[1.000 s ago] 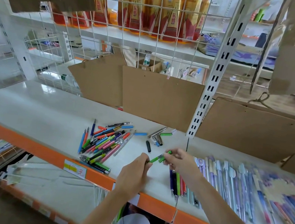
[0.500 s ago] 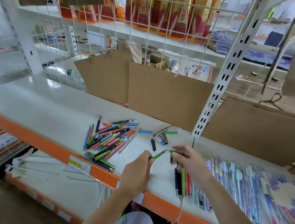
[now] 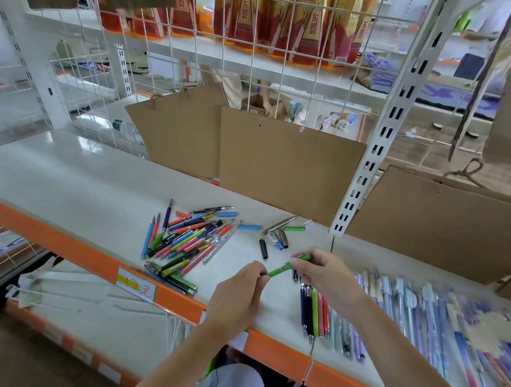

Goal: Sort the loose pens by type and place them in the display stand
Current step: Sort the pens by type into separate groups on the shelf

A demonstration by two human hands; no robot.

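Observation:
A green pen point(image 3: 280, 269) is held between both hands above the white shelf point(image 3: 89, 187). My left hand point(image 3: 237, 296) pinches its lower left end. My right hand point(image 3: 327, 276) pinches its upper right end. To the left lies a loose pile of mixed coloured pens point(image 3: 185, 239). Just below my right hand a short row of sorted pens point(image 3: 314, 311) lies side by side: dark blue, green, red. Loose caps and parts point(image 3: 278, 237) are scattered behind the hands.
Rows of pale blue and purple pens point(image 3: 409, 309) cover the shelf on the right. Brown cardboard sheets point(image 3: 286, 165) lean against the wire grid at the back. A white slotted upright point(image 3: 369, 161) stands behind the hands. The orange shelf edge point(image 3: 157, 290) runs along the front.
Both hands stay on the green pen in nearly the same place; the camera has tilted slightly, so the scene sits a little lower in view.

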